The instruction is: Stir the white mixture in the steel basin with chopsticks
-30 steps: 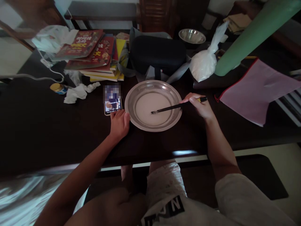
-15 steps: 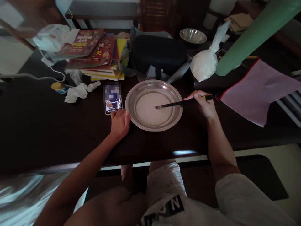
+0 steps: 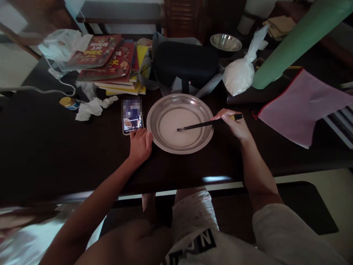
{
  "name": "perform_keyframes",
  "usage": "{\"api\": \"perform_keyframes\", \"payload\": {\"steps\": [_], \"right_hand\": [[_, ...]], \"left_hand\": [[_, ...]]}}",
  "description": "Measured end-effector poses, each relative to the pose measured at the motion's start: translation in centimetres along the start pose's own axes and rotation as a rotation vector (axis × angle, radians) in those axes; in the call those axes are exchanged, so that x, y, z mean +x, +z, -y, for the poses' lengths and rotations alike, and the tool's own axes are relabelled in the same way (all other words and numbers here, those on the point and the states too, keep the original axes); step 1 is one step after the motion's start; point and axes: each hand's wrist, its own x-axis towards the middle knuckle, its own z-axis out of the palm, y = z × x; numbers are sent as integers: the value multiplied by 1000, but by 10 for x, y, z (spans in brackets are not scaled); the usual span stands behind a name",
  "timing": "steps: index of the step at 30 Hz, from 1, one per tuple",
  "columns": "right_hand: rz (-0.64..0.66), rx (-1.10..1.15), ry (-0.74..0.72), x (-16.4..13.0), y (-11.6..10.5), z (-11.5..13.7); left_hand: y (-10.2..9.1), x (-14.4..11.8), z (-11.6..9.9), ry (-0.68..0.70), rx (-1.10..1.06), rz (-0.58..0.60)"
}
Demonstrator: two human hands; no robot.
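Note:
My right hand (image 3: 233, 123) grips a pair of black chopsticks (image 3: 200, 126) with yellow-patterned ends, slanting down to the left over a round metal basin (image 3: 183, 149). Pale residue clings to their tips, which are at the whitish liquid or paste (image 3: 171, 123) inside; whether they touch it I cannot tell. To the basin's left, my left hand (image 3: 140, 145) lies on the table, fingers laid out at the lower edge of a lit phone (image 3: 132, 123). Its thumb is against or just beside the basin's left rim.
Behind the basin stand a black case (image 3: 184, 62), a stack of books (image 3: 110, 70) and a tied white bag (image 3: 239, 75). A small jar (image 3: 68, 103) and crumpled tissue (image 3: 91, 108) lie left. On the right are a green tube (image 3: 292, 46) and a pink mesh pouch (image 3: 300, 106).
My right hand has shifted slightly left and down, carrying the chopstick tips left across the basin. My left hand stays put. Pale cloth at the lower left edge has moved.

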Motion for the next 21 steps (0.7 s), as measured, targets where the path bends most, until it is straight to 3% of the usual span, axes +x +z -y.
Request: {"api": "perform_keyframes", "payload": {"steps": [5,10,15,21], "right_hand": [[-100,33,19,0,0,0],[-7,10,-6,0,1,1],[-108,24,17,0,0,1],[-18,-12,-11,0,0,0]], "left_hand": [[-1,1,-1,3,-4,-5],[-2,1,-2,-4,-6,8],[1,0,1,-15,-20,-2],[5,-1,3,-31,-21,-11]]}}
